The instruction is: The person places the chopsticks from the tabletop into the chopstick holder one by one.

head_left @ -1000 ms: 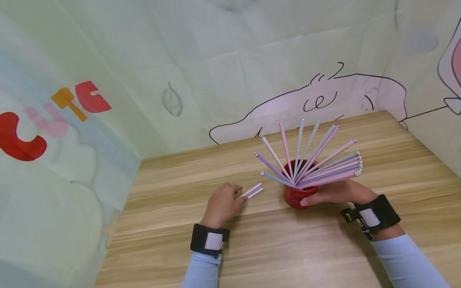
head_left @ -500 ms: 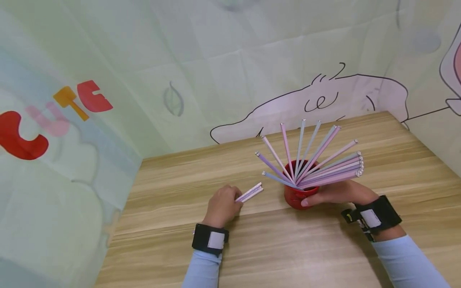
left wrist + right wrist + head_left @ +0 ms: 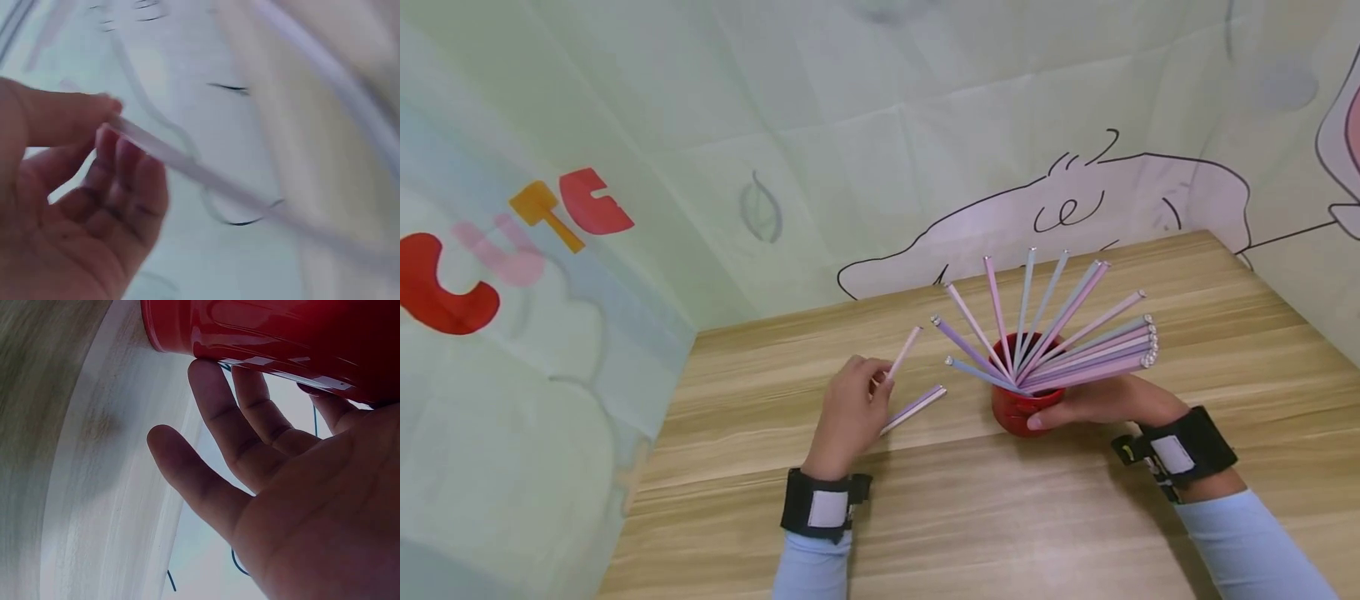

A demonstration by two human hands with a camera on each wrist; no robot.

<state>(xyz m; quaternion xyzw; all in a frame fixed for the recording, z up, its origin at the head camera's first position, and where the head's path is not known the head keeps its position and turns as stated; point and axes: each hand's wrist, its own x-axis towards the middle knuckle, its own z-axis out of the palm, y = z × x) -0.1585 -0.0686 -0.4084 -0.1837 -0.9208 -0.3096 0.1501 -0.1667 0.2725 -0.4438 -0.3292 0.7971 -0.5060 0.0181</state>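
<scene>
In the head view my left hand (image 3: 850, 412) pinches a pale pink, pencil-like stick (image 3: 905, 353) between thumb and fingers, its far end tilted up off the table. The left wrist view shows the same stick (image 3: 206, 177), blurred, running out from the fingertips. Just below this hand lie a purple and a white stick (image 3: 917, 408), side by side. My right hand (image 3: 1105, 400) holds a red cup (image 3: 1018, 415) by its right side, thumb at the front. Several pastel sticks (image 3: 992, 308) fan out of the cup, many leaning right. Fingers (image 3: 215, 403) touch the red wall in the right wrist view.
The wooden table (image 3: 737, 450) runs back to a printed fabric wall (image 3: 805, 150) with cartoon drawings and coloured letters. A second fabric side rises at the left. Both wrists wear black straps (image 3: 1195, 444).
My left hand has reached the loose sticks, taken hold of one pink stick and lifted it away; two still lie on the table. The right hand and the cup stay put.
</scene>
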